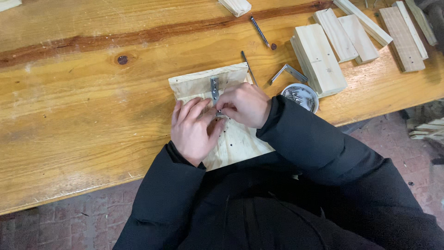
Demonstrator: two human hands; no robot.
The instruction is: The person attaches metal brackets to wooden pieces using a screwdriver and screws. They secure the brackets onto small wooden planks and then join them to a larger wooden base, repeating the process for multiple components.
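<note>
A pale wooden L-shaped piece (pixel 203 81) lies on the workbench in front of me, with a metal corner bracket (pixel 214 88) set into its inner corner. My left hand (pixel 192 129) rests flat on the lower board, fingers pointing at the bracket. My right hand (pixel 243 104) is curled beside it, fingertips pinched at the bracket's lower end; what they pinch is hidden. Small holes show in the board near my left wrist.
A white dish of screws (pixel 300 96) sits right of my hands, a second metal bracket (pixel 287 71) behind it. Two screwdrivers (pixel 261 32) lie further back. Several wood blocks (pixel 319 58) are stacked at the right. The workbench (pixel 83 115) edge runs diagonally near my body.
</note>
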